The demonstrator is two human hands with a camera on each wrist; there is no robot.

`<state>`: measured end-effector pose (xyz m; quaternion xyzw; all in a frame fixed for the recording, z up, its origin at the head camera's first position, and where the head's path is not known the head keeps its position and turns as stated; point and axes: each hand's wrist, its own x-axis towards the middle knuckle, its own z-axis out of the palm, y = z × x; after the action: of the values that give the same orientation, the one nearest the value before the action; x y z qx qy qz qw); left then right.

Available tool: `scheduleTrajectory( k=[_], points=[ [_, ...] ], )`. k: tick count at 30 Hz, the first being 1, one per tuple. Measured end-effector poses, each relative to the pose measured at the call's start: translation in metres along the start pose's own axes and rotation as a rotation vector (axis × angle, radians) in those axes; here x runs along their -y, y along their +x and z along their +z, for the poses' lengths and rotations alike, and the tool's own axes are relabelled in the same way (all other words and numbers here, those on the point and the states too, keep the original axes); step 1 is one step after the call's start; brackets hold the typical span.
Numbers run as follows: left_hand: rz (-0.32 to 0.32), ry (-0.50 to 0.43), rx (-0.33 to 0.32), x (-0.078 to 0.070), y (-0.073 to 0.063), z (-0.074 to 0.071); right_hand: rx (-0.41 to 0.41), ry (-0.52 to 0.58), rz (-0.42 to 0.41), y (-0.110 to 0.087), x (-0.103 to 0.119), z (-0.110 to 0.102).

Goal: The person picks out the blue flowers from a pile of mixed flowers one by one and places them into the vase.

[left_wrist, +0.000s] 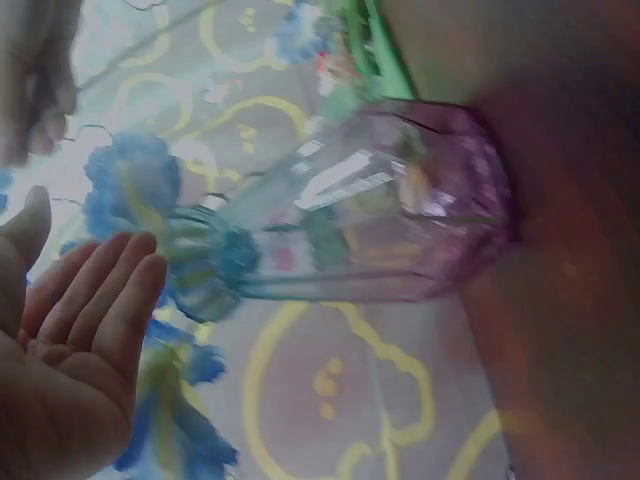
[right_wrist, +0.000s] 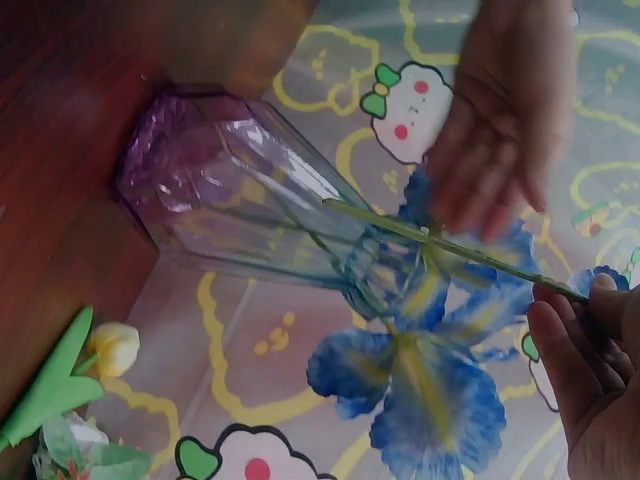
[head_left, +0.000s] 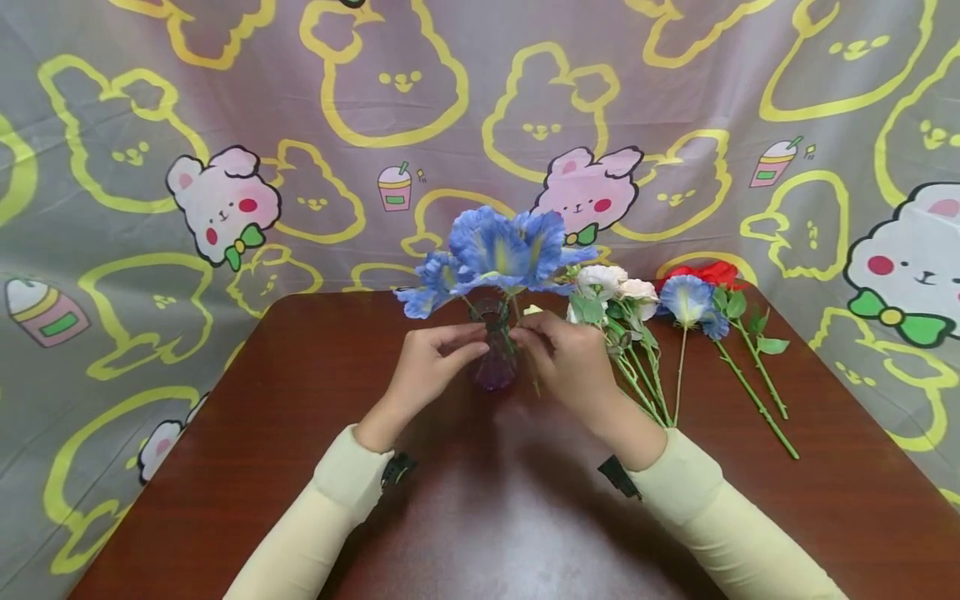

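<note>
A clear glass vase, tinted teal at the neck and purple at the base, stands on the table between both hands. Large blue artificial flowers spread above its mouth. My left hand is beside the vase neck; in the left wrist view its fingers are extended near the rim and hold nothing. With thumb and fingertips, my right hand pinches a thin green flower stem. The stem's cut end overlaps the vase neck in the right wrist view. Which bloom tops this stem I cannot tell.
On the right lie white flowers, another blue flower and a red flower, their stems pointing toward the front. A yellow tulip lies near them. A patterned cloth hangs behind the brown table.
</note>
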<state>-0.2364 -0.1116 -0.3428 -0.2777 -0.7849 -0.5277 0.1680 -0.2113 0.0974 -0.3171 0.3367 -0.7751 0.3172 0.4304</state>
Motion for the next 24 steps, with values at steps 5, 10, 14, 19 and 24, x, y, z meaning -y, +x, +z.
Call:
scheduleTrajectory(
  k=[5, 10, 14, 19, 24],
  points=[
    [0.035, -0.115, -0.068, -0.016, 0.003, 0.002, 0.045, -0.003, 0.001, -0.004, 0.005, 0.007],
    [-0.001, -0.222, -0.086, -0.027, 0.003, 0.003, 0.07, 0.025, 0.007, -0.008, 0.008, 0.014],
    [-0.013, -0.264, -0.085, -0.032, 0.002, 0.003, 0.079, 0.047, -0.011, -0.01, 0.01, 0.018],
    [-0.015, -0.344, -0.085, -0.035, 0.003, 0.003, 0.085, 0.057, -0.024, -0.011, 0.01, 0.022],
    [-0.023, -0.379, -0.1, -0.036, 0.003, 0.002, 0.078, 0.061, -0.038, -0.014, 0.008, 0.026]
  ],
)
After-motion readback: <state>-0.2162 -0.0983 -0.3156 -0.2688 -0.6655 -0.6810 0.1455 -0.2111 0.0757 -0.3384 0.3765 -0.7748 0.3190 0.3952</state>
